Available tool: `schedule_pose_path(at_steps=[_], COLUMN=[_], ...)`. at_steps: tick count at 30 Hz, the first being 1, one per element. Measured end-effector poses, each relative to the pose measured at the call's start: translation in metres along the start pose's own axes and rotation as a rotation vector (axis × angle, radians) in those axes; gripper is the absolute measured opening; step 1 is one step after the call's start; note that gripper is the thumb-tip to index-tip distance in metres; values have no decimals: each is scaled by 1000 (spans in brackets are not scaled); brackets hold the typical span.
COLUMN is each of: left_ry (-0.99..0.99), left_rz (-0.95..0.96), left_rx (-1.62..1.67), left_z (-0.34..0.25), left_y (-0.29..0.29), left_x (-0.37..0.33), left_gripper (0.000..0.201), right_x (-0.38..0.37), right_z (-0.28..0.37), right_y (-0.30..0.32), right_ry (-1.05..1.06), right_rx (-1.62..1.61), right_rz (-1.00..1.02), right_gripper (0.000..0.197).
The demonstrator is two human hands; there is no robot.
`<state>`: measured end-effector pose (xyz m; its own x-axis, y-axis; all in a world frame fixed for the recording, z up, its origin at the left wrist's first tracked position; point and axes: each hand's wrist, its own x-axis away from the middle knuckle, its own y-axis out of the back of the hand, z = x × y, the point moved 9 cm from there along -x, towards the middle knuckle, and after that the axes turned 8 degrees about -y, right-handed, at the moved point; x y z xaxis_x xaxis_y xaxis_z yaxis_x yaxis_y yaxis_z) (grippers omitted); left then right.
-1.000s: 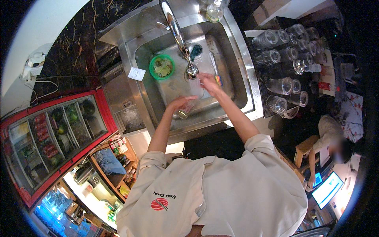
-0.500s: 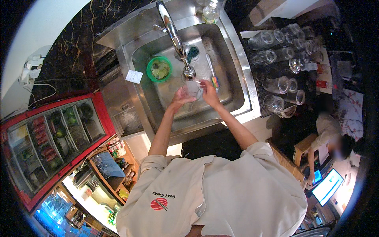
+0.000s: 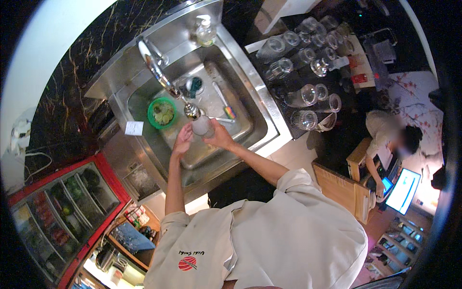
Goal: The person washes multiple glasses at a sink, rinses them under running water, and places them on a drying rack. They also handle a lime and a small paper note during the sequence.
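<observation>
A frosted-looking clear glass (image 3: pixel 203 126) is right below the spray head of the chrome faucet (image 3: pixel 192 111), over the sink. My right hand (image 3: pixel 220 136) has its fingers wrapped round the glass from the right. On the other side, my left hand (image 3: pixel 183 139) is open, its fingers stretched up close to the glass; whether they touch it I cannot tell. A thin white stick (image 3: pixel 224 120) shows just beyond my right hand. Behind it a long-handled brush (image 3: pixel 228 110) with colourful bristles lies in the sink. A green basket (image 3: pixel 151 114) holding pale green slices stands left of the faucet.
A dark scrubber (image 3: pixel 194 85) lies near the drain in the steel sink (image 3: pixel 260 126). A soap pump bottle (image 3: pixel 206 34) stands on the back ledge. Several glasses (image 3: pixel 303 96) cover the dark mat at right. White paper (image 3: pixel 134 128) lies on the left rim. A person sits by a screen (image 3: pixel 403 191).
My right hand has taken hold of the glass, while my left hand has let go and opened beside it. The whole view has turned, shifting the sink left.
</observation>
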<state>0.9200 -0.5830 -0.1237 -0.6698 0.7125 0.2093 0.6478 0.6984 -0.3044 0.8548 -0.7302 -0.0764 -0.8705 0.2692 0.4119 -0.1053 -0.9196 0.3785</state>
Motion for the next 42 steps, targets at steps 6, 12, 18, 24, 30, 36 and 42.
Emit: schedule_pose_path(at_steps=[6, 12, 18, 24, 30, 36, 42], left_ry=[-7, 103, -277, 94, -238, -246, -16], left_rz=[-2, 464, -81, -95, -214, -124, 100], left_rx=[-401, -581, -866, -566, -546, -558, -408], left_z=[71, 107, 76, 70, 40, 41, 80], left_y=[-11, -36, -26, -20, -12, -19, -19], left_x=[-9, -31, -28, -21, -16, -22, -29], left_gripper=[78, 56, 56, 71, 73, 69, 60], right_x=[9, -4, 0, 3, 28, 47, 45], right_z=[39, 9, 27, 23, 7, 0, 8], right_y=[6, 7, 13, 15, 18, 32, 34], right_ry=[201, -5, 248, -28, -141, -341, -360], right_rx=[-97, -140, 49, 51, 692, 775, 745], right_rz=[68, 12, -3, 36, 188, 295, 384], right_gripper=[83, 83, 75, 79, 86, 89, 92])
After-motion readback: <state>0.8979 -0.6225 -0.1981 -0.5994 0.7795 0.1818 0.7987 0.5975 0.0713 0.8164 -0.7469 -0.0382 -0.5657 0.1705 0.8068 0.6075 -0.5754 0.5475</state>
